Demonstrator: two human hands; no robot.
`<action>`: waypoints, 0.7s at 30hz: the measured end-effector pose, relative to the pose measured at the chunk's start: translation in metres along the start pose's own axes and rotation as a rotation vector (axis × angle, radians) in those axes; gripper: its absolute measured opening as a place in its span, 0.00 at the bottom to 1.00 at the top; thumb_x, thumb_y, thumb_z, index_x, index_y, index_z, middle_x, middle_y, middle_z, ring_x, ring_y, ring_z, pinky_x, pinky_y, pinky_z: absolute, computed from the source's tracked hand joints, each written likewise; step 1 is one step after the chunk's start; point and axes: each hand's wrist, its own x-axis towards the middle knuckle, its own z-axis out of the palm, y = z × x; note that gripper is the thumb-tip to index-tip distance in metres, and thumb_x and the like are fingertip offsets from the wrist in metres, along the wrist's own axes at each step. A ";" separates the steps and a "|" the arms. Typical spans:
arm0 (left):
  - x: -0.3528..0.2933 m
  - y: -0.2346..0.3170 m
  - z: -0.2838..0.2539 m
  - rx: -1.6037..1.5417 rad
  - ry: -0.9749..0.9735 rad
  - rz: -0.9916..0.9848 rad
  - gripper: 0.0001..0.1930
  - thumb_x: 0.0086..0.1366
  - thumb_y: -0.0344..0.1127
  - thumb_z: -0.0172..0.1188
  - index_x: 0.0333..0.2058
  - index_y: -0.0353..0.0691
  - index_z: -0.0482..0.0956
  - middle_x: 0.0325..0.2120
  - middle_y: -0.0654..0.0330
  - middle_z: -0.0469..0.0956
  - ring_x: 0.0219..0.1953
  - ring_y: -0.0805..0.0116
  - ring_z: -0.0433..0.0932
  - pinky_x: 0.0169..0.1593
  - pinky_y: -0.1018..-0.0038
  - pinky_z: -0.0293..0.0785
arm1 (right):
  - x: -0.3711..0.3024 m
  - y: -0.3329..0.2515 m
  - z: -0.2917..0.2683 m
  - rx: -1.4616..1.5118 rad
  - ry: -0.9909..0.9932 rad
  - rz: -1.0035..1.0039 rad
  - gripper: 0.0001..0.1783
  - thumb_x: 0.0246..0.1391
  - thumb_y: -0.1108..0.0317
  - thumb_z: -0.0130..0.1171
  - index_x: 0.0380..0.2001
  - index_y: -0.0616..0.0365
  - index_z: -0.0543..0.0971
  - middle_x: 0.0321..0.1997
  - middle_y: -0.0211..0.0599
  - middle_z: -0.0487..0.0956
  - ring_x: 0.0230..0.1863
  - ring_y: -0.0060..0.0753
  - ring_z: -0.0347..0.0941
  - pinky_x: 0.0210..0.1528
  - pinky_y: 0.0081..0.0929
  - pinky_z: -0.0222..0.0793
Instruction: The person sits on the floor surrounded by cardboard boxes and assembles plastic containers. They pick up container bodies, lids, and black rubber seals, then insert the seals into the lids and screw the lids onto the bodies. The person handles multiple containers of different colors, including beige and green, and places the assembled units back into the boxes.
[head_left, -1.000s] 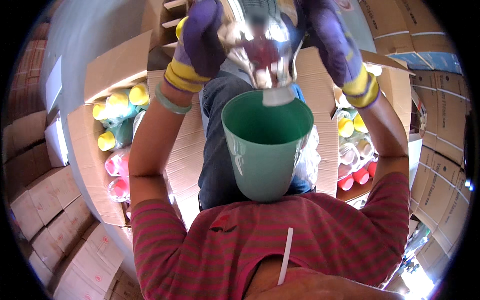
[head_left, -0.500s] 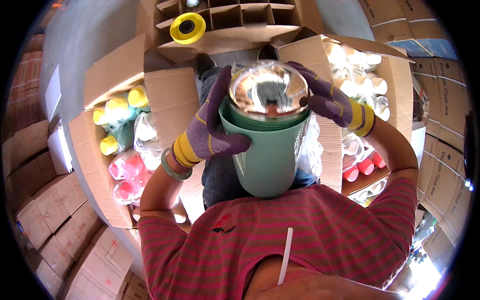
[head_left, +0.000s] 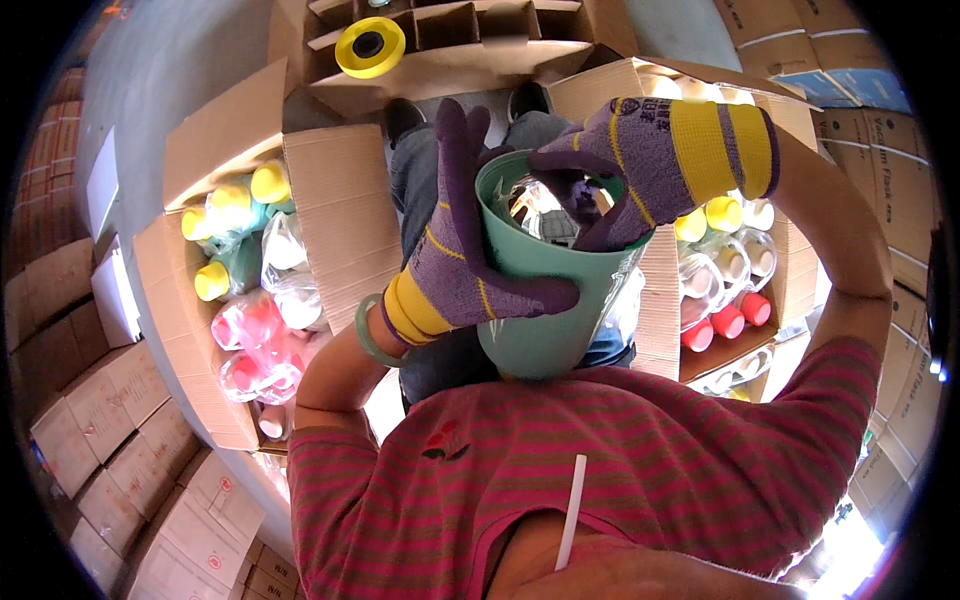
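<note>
A pale green flask casing [head_left: 545, 330] stands upright at my lap, its open rim facing up. Inside it sits a mirror-bright silver glass liner [head_left: 548, 222], now below the rim. My left hand [head_left: 455, 265], in a purple and yellow glove, is wrapped round the casing's left side, thumb across its front. My right hand [head_left: 635, 170], gloved alike, reaches over the rim from the right. Its fingers curl down into the opening around the liner's top; the fingertips are partly hidden.
A yellow ring-shaped piece with a black centre [head_left: 370, 47] lies on a divided carton [head_left: 470, 72] ahead. Open cartons of bagged flasks stand on the left [head_left: 345, 220] and right [head_left: 658, 300]. Stacked boxes [head_left: 130, 430] line both sides.
The silver liner has sunk from above the rim down into the casing. My right hand has moved from the liner's side to over the opening. The left hand has shifted slightly right.
</note>
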 end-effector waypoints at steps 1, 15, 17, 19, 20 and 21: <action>0.001 0.003 0.002 -0.011 -0.021 0.017 0.82 0.34 0.42 0.85 0.69 0.45 0.17 0.67 0.41 0.50 0.66 0.49 0.60 0.66 0.55 0.58 | -0.003 -0.002 0.000 0.005 -0.008 0.009 0.38 0.45 0.47 0.72 0.56 0.57 0.75 0.30 0.39 0.80 0.31 0.40 0.79 0.34 0.32 0.73; -0.014 0.020 0.031 0.025 -0.050 0.139 0.68 0.49 0.30 0.75 0.70 0.43 0.20 0.65 0.49 0.58 0.66 0.55 0.60 0.67 0.62 0.57 | -0.057 -0.028 0.050 0.030 0.104 0.096 0.57 0.43 0.47 0.73 0.68 0.62 0.56 0.49 0.52 0.79 0.45 0.52 0.78 0.49 0.35 0.74; -0.023 0.018 0.027 -0.033 -0.031 0.082 0.65 0.51 0.33 0.73 0.71 0.40 0.24 0.70 0.49 0.47 0.71 0.55 0.51 0.70 0.62 0.49 | -0.054 -0.031 0.054 0.003 0.090 0.136 0.60 0.39 0.48 0.75 0.69 0.61 0.55 0.50 0.53 0.78 0.46 0.51 0.78 0.49 0.37 0.74; -0.040 0.014 0.022 -0.021 0.035 0.084 0.63 0.51 0.39 0.73 0.71 0.37 0.30 0.72 0.49 0.41 0.73 0.55 0.44 0.71 0.62 0.43 | -0.056 -0.013 0.069 0.022 0.297 0.071 0.57 0.42 0.49 0.74 0.69 0.60 0.57 0.49 0.51 0.79 0.46 0.46 0.80 0.49 0.35 0.74; -0.053 0.014 0.018 0.020 0.067 0.105 0.63 0.50 0.42 0.73 0.71 0.36 0.32 0.72 0.48 0.41 0.73 0.55 0.44 0.72 0.62 0.42 | -0.059 -0.008 0.072 0.178 0.330 0.091 0.51 0.46 0.50 0.72 0.68 0.58 0.60 0.47 0.49 0.81 0.45 0.37 0.81 0.48 0.32 0.75; -0.067 0.013 0.014 0.056 0.092 0.122 0.63 0.50 0.45 0.73 0.71 0.35 0.34 0.72 0.48 0.42 0.73 0.55 0.44 0.72 0.62 0.41 | -0.064 -0.003 0.076 0.324 0.360 0.087 0.44 0.51 0.52 0.69 0.65 0.60 0.64 0.44 0.46 0.82 0.43 0.30 0.80 0.48 0.29 0.75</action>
